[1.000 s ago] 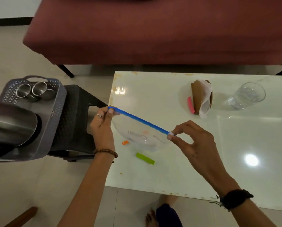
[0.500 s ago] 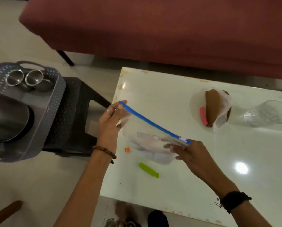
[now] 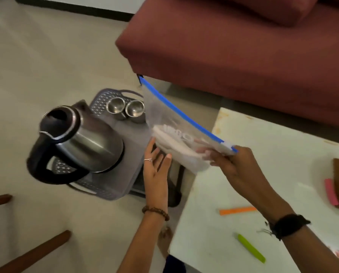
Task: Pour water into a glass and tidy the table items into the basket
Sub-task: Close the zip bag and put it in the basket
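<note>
Now the head view shows a big change: a moment ago both hands held the clear zip bag (image 3: 176, 133) stretched over the white table (image 3: 283, 174), one hand at each end of its blue strip. Here the bag hangs off the table's edge, over the grey basket (image 3: 125, 134), so I think it is on its way in. The right hand (image 3: 235, 164) pinches the bag alone at the end with the white slider. The left hand (image 3: 156, 166) has let go; its fingers are straight and spread, just under the bag, maybe touching it.

The bag looks shut along its blue strip, and something white sits inside; I cannot tell what. The basket rests on a dark stool by the table. In it stands a shiny metal kettle (image 3: 86, 142) with a black handle, and behind it two small steel cups (image 3: 125, 107) sit side by side.

Some things wait on the table: an orange strip (image 3: 237, 210), a green clip (image 3: 250, 248) and a pink clip (image 3: 331, 192) next to something brown. The glass is not in sight here, so I cannot tell if the water is poured
</note>
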